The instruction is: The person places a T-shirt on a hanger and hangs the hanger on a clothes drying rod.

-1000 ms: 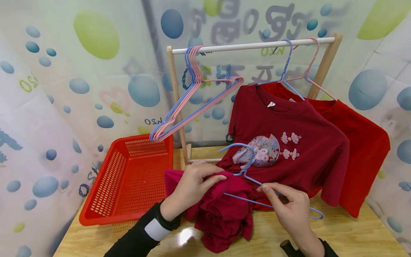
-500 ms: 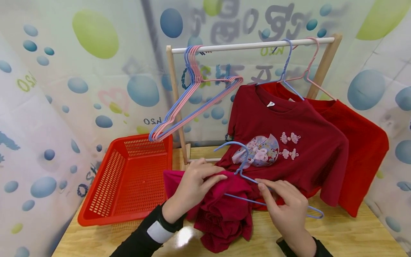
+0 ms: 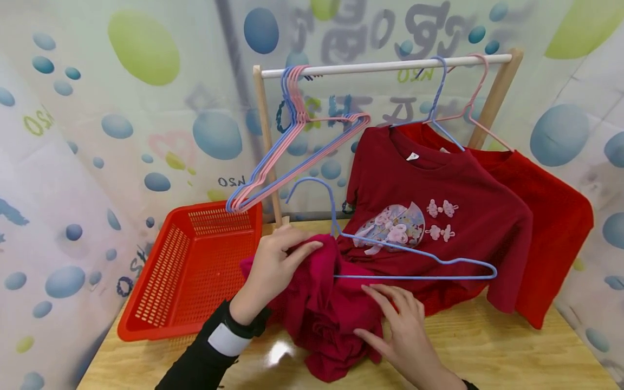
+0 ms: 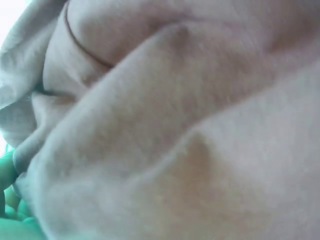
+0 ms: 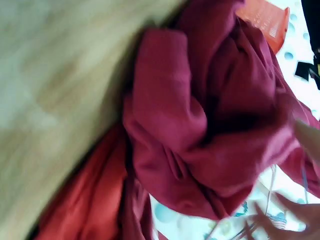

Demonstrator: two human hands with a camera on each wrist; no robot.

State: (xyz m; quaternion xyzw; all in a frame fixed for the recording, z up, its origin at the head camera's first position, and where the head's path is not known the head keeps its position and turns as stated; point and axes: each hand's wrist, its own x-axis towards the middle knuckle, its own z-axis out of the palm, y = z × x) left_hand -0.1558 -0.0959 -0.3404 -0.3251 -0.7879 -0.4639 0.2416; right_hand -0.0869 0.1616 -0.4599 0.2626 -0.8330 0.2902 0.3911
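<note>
A bunched magenta garment (image 3: pixel 324 309) hangs over the table, its top edge pinched between the thumb and fingers of my left hand (image 3: pixel 270 265). A blue wire hanger (image 3: pixel 390 277) has its left end hidden in the cloth, while its hook and right arm show. Just below the hanger's lower bar, my right hand (image 3: pixel 402 327) has thumb and fingers spread at the garment's right side, with nothing gripped. Folds of the garment (image 4: pixel 150 110) fill the left wrist view in washed-out colour. In the right wrist view the garment (image 5: pixel 200 125) hangs in thick folds.
Behind stands a rack with a white rail (image 3: pixel 370 67). Several empty hangers (image 3: pixel 292 135) cluster at its left; a dark red T-shirt (image 3: pixel 414 179) and a brighter red garment (image 3: pixel 551 216) hang at its right. A red plastic basket (image 3: pixel 129 325) sits left on the wooden table (image 3: pixel 512 352).
The blue hanger has moved up and left, its hook now higher and its left end in the garment. My right hand has let go of it and dropped to the cloth. My left hand rose slightly.
</note>
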